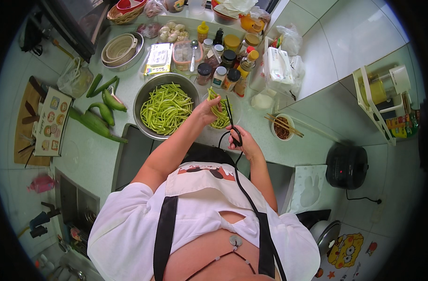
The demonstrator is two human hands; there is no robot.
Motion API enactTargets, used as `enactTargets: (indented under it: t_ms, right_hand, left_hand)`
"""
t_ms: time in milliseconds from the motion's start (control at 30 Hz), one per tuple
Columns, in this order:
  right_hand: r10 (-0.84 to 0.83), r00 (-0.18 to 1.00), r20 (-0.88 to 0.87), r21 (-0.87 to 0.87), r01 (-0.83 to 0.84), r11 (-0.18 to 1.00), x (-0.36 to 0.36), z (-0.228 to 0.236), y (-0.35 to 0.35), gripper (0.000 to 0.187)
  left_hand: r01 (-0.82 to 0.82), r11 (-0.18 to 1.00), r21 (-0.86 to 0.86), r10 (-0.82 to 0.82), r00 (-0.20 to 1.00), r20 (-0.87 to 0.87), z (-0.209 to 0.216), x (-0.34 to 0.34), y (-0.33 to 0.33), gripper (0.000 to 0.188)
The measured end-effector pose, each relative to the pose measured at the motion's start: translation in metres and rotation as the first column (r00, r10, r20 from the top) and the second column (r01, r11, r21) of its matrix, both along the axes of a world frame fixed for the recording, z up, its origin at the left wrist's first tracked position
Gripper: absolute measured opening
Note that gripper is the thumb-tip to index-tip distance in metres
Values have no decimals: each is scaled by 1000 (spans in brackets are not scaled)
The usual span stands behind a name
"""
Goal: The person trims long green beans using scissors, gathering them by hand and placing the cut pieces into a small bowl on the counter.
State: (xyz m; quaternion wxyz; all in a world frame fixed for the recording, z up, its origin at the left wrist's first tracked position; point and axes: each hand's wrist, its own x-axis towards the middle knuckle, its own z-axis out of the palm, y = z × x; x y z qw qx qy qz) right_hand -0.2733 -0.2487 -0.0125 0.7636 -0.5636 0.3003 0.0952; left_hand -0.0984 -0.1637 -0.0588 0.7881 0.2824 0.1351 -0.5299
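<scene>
My left hand (206,110) pinches a small bunch of thin green stalks (214,95) above a clear bowl. More stalks (221,120) lie in that bowl (237,112). In my right hand (249,141) is a pair of black-handled scissors (237,136), its dark blades pointing up beside the bunch. To the left stands a large metal basin (138,115) heaped with yellow-green stalks (166,108). Whether the scissor blades touch the stalks I cannot tell.
Jars and bottles (228,58) crowd the counter behind the bowls. At left lie large green vegetables (94,124). A small bowl of dark reddish food (282,127) with chopsticks (291,126) is at right. A black round cooker (347,165) stands farther right.
</scene>
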Motion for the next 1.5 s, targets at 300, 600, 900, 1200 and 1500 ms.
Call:
enactTargets:
  t_ms: [300, 600, 900, 1200, 1500]
  right_hand:
    - [-107, 992, -61, -69, 102, 992, -2, -7, -6, 26]
    - [-53, 997, -50, -136, 46, 990, -6, -3, -10, 29]
    - [-73, 996, -41, -102, 69, 992, -3, -2, -10, 30]
    - [-82, 997, -8, -73, 81, 994, -3, -2, -12, 31]
    - [-93, 996, -15, -83, 91, 992, -3, -4, -10, 31]
  left_hand:
    - [12, 988, 151, -58, 950, 305, 3, 0, 3, 28]
    - [58, 968, 244, -164, 882, 441, -9, 5, 4, 26]
    - [89, 990, 110, -131, 871, 473, -9, 6, 3, 25]
    - [87, 990, 111, -117, 947, 300, -3, 4, 3, 18]
    - [153, 968, 197, -203, 943, 265, 4, 3, 1, 14]
